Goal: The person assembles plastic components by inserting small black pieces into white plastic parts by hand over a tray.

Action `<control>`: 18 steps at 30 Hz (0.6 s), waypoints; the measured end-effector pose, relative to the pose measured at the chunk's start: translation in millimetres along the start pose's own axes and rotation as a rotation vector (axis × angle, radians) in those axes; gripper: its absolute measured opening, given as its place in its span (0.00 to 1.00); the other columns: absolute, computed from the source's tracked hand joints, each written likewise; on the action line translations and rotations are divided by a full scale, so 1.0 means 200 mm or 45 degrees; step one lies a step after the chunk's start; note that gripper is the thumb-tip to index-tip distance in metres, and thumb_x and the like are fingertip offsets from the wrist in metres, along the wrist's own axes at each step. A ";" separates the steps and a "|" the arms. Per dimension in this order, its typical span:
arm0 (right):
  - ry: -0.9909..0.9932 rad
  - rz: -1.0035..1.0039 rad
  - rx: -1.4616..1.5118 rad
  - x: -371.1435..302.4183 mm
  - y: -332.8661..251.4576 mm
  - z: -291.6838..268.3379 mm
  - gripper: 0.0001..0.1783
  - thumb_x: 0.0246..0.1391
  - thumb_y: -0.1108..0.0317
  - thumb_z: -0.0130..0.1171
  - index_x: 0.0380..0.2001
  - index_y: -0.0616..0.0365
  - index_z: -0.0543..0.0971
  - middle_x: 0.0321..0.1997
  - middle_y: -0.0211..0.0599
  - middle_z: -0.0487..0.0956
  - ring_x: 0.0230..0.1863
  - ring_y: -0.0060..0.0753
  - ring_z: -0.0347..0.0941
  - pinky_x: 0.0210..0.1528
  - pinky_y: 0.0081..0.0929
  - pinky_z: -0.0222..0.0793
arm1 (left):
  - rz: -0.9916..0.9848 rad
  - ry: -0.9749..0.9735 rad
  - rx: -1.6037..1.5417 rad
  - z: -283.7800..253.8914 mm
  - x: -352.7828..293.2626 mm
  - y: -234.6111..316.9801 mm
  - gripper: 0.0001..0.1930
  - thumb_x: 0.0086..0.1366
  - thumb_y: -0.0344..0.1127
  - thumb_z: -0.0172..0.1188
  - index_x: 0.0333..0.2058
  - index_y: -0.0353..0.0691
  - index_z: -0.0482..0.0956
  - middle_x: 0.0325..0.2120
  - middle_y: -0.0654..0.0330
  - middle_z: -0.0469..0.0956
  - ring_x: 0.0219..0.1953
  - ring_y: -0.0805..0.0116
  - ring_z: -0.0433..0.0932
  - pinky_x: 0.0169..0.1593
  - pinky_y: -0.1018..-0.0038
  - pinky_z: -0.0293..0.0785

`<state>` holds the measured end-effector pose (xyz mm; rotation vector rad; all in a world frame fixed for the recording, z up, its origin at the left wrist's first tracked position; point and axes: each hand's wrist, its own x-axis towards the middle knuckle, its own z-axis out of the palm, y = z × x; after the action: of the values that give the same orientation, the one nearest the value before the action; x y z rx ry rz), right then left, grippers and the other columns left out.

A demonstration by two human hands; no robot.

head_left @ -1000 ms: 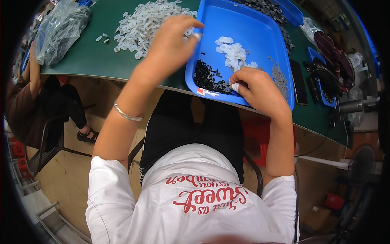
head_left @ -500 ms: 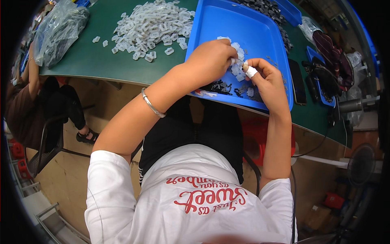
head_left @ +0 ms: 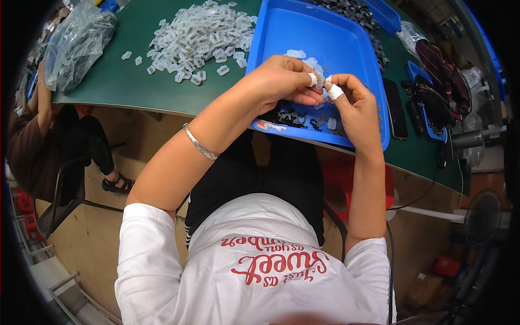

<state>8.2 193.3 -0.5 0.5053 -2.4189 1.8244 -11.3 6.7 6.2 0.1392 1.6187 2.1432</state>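
Over the blue tray (head_left: 303, 21), both hands meet fingertip to fingertip. My left hand (head_left: 284, 81) pinches a small translucent white plastic part (head_left: 319, 85), mostly covered by the fingers; white tape wraps its thumb. Close on its right, my right hand (head_left: 355, 105) is closed in a pinch, with white tape on thumb and forefinger. What its fingertips grip is too small to tell. Beyond and under the fingers lie loose translucent plastic parts (head_left: 296, 53). Small black pieces (head_left: 290, 117) are spread along the tray's near side, next to a lone translucent part (head_left: 331, 123).
A big heap of translucent parts (head_left: 197, 38) covers the green table (head_left: 124, 81) left of the tray. Dark pieces (head_left: 346, 12) are piled behind it. A phone (head_left: 395, 108) and a small blue tray (head_left: 433, 127) lie right. Another person (head_left: 32, 124) sits far left beside a plastic bag (head_left: 78, 46).
My left hand has turned, so its thumb and lower fingers now show. It has shifted slightly toward me. The right hand stays nearly in place, still pinching.
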 end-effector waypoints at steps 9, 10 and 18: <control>0.001 0.024 -0.028 0.00 -0.01 0.00 0.05 0.58 0.74 0.56 0.37 0.63 0.77 0.31 0.24 0.76 0.33 0.11 0.68 0.36 0.13 0.64 | 0.123 0.039 -0.093 -0.03 0.01 -0.05 0.14 0.59 0.22 0.59 0.44 0.24 0.73 0.37 0.50 0.78 0.39 0.64 0.82 0.46 0.76 0.81; -0.001 0.029 0.004 0.00 -0.01 0.00 0.05 0.58 0.74 0.56 0.37 0.63 0.77 0.32 0.24 0.76 0.33 0.12 0.68 0.36 0.13 0.64 | 0.154 0.042 -0.043 -0.03 0.00 -0.05 0.15 0.57 0.20 0.59 0.44 0.24 0.73 0.37 0.51 0.77 0.39 0.63 0.82 0.47 0.75 0.80; -0.014 0.023 0.036 0.00 -0.01 0.00 0.05 0.59 0.74 0.56 0.37 0.64 0.76 0.33 0.25 0.76 0.34 0.12 0.69 0.37 0.13 0.64 | 0.191 0.046 0.060 -0.01 -0.01 -0.06 0.15 0.55 0.17 0.56 0.43 0.26 0.74 0.37 0.53 0.76 0.40 0.64 0.82 0.47 0.76 0.80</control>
<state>8.9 192.0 1.3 0.4988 -2.4157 1.8709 -7.3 6.1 -4.9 0.2448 1.7295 2.2312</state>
